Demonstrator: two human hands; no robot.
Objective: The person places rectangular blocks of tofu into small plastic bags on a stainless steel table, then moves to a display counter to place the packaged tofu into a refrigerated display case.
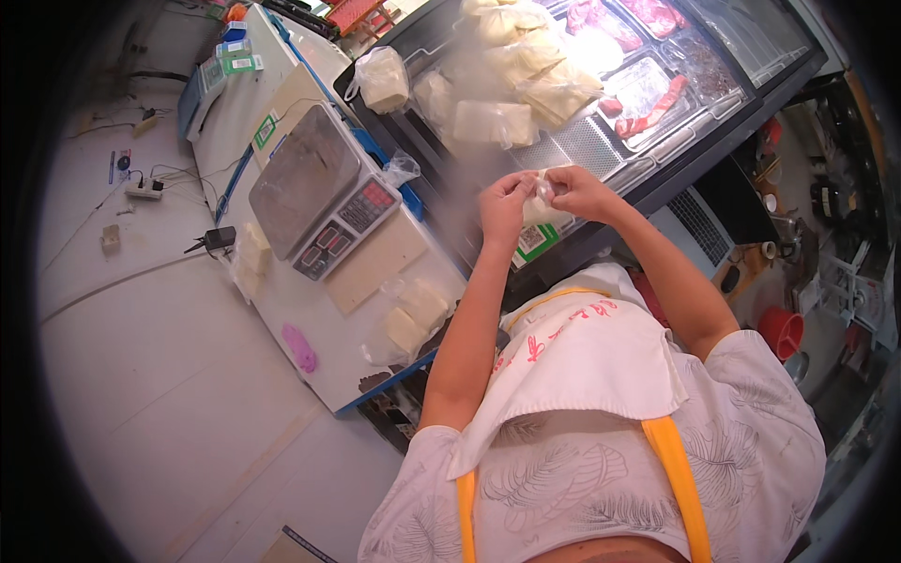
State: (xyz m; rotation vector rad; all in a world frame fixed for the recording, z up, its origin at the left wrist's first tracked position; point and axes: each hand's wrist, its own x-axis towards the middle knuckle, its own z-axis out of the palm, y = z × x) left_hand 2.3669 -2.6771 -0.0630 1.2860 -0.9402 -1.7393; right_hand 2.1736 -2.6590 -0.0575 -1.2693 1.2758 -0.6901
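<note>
Both my hands meet over the front edge of the display case. My left hand [508,204] pinches one side of a clear plastic bag [540,204], and my right hand [578,193] grips its gathered top from the other side. Something pale shows through the bag, partly hidden by my fingers. Just beyond lie a bagged pale block [493,124] and a heap of bagged pale yellow sheets [538,60]. Another bagged block [382,81] rests at the case's left rim. Metal trays [637,98] with raw meat [654,109] stand to the right.
A digital weighing scale [310,183] sits on the white counter [338,359] at left, near more bagged pale blocks [415,320] and a pink plastic bag [300,348]. Below the case at right are a laptop [697,225] and a red container [781,332].
</note>
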